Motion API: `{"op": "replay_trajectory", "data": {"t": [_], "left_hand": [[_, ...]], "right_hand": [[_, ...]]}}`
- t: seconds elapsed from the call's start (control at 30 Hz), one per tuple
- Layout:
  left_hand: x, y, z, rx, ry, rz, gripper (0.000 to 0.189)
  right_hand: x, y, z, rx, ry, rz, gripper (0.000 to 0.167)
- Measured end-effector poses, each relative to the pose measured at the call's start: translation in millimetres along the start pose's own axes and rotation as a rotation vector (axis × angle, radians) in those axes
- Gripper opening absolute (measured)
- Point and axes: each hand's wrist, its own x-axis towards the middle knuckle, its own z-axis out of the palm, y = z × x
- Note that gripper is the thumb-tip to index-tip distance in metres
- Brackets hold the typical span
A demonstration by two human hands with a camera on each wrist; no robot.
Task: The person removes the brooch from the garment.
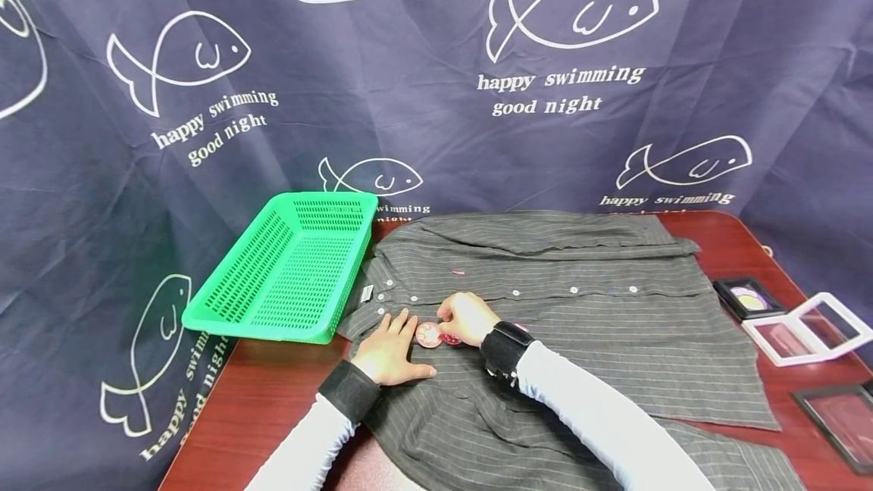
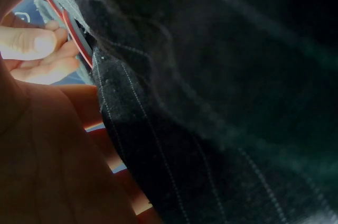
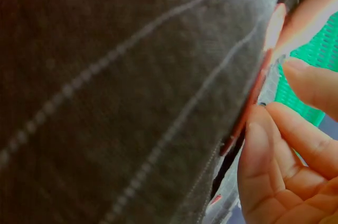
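Observation:
A dark grey pinstriped shirt (image 1: 614, 324) with white buttons lies spread on the table. My left hand (image 1: 389, 351) rests on it near the collar, fingers spread. Beside those fingers lies a round red-and-white patch (image 1: 428, 335), with a red patch (image 1: 450, 339) partly hidden under my right hand (image 1: 469, 318). In the right wrist view, the thumb and forefinger of my right hand (image 3: 285, 155) pinch together close over the red patch (image 3: 253, 94). A small dark piece (image 3: 262, 104) shows at their tips; what it is I cannot tell.
A green plastic basket (image 1: 364, 271) stands at the back left, near the collar. At the right are an opened black compact (image 1: 733, 301), a white folding mirror case (image 1: 784, 358) and a dark-framed flat case (image 1: 811, 404). A small red strip (image 1: 458, 272) lies on the shirt.

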Motion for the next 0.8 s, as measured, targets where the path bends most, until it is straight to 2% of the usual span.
{"op": "replay_trajectory", "data": {"t": [0.17,0.33,0.5,0.63,0.8], "left_hand": [[0.5,-0.7,0.8,0.001,0.001,0.005,0.1],[0.1,-0.1,-0.3,-0.006,0.002,0.006,0.1],[0.0,0.1,0.2,0.0,0.002,0.004,0.1],[-0.3,0.7,-0.4,-0.004,0.006,0.009,0.099],[-0.5,1.1,-1.1,-0.009,0.01,0.013,0.099]], "right_hand": [[0.1,-2,4,-0.043,-0.006,0.031,0.015],[1.9,-2,8,-0.07,0.011,0.021,0.012],[4.0,-3,10,-0.066,-0.005,0.025,0.009],[5.2,-3,11,-0.07,-0.007,-0.002,0.01],[5.4,-4,12,-0.068,-0.011,-0.025,0.019]]}}
